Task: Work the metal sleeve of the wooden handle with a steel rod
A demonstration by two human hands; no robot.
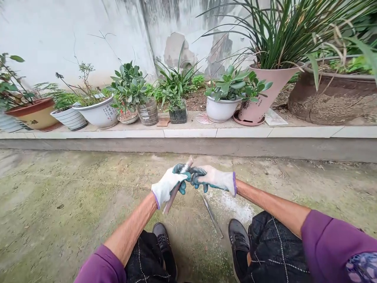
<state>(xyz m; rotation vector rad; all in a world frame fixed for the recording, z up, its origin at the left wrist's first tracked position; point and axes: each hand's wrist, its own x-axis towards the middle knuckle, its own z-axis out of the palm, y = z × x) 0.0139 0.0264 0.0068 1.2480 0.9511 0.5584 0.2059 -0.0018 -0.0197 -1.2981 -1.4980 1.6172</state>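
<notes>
My left hand (169,182), in a white glove with a dark green coated palm, is closed round a pale stick (171,202). The stick slants, its upper end poking out above the fingers and its lower end towards me. My right hand (213,177), gloved alike with a purple cuff, meets the left at the fingertips. Its fingers are curled together; whatever they pinch is hidden. Below the hands a thin grey metal rod (212,217) lies on the concrete, beside a patch of white powder or grains (238,206).
My two shoes (239,236) stand either side of the rod. Ahead runs a low tiled ledge (190,133) bearing several potted plants, among them a white pot (220,110) and a tall pink pot (265,90). Behind rises a peeling white wall (73,31).
</notes>
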